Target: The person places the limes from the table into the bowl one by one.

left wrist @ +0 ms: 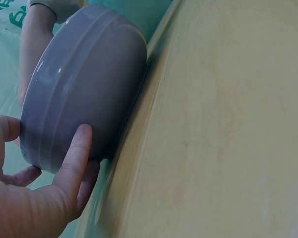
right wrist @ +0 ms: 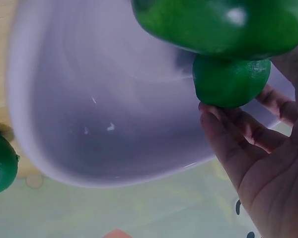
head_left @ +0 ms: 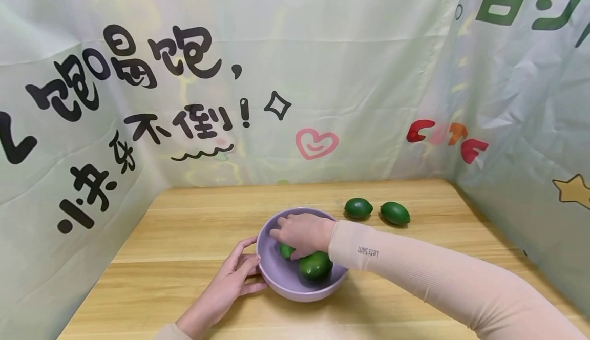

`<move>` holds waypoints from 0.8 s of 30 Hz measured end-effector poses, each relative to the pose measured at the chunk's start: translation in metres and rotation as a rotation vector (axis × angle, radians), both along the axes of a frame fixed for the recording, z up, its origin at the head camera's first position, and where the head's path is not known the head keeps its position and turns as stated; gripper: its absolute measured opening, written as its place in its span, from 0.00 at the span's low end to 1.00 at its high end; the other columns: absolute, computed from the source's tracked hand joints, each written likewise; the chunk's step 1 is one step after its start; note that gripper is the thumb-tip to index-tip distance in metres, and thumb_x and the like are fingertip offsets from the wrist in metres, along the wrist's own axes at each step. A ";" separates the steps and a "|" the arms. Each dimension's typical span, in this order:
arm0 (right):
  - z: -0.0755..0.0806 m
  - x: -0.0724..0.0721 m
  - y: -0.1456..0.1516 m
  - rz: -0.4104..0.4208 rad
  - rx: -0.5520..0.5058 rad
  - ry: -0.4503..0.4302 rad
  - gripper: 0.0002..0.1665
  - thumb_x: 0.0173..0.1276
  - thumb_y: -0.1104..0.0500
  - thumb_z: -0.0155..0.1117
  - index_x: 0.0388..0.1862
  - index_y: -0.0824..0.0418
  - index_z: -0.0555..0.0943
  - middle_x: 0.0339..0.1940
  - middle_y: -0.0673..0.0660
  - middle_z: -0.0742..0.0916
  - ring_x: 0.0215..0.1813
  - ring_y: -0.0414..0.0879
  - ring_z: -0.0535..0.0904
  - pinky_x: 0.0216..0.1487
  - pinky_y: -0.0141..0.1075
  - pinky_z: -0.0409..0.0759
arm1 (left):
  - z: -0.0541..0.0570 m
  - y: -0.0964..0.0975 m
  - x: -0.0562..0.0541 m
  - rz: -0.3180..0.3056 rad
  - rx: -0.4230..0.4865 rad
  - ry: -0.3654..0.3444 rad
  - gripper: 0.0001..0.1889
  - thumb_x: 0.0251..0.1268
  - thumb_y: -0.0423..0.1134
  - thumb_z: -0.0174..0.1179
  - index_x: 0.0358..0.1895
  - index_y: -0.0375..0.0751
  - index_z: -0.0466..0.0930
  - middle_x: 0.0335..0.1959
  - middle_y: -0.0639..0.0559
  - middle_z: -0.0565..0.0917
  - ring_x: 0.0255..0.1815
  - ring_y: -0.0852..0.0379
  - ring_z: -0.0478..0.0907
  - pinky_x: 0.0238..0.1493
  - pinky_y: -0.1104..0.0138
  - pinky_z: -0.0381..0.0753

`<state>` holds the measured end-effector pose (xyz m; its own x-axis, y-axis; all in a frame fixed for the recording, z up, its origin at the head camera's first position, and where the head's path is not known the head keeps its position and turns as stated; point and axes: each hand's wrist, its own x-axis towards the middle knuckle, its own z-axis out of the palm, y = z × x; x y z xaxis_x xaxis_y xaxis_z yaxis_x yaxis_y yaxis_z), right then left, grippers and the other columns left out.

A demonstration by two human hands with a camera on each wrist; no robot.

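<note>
A lilac bowl stands on the wooden table. My left hand touches its left side, with spread fingers lying against the outer wall in the left wrist view. My right hand reaches down inside the bowl. In the right wrist view its thumb and fingers are around a green lime, which in the head view is partly hidden under the hand. Beside that lime, in the bowl, lies a larger-looking glossy green fruit. It stands close to the camera in the right wrist view and overlaps the lime there.
Two more green limes, a left one and a right one, lie on the table behind the right forearm. A printed cloth hangs around the table's back and sides.
</note>
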<state>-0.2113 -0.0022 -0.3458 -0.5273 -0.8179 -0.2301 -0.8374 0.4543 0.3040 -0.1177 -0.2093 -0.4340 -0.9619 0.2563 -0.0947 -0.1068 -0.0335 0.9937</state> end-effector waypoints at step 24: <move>0.005 0.002 0.001 0.016 -0.007 -0.011 0.31 0.72 0.39 0.76 0.68 0.49 0.81 0.57 0.51 0.88 0.58 0.45 0.86 0.64 0.36 0.87 | -0.003 -0.002 -0.001 -0.006 -0.007 -0.008 0.34 0.86 0.51 0.55 0.86 0.52 0.53 0.73 0.29 0.69 0.63 0.46 0.84 0.62 0.53 0.91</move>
<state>-0.2094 -0.0016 -0.3406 -0.5115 -0.8279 -0.2299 -0.8479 0.4430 0.2911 -0.1190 -0.2111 -0.4366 -0.9598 0.2609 -0.1038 -0.1145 -0.0261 0.9931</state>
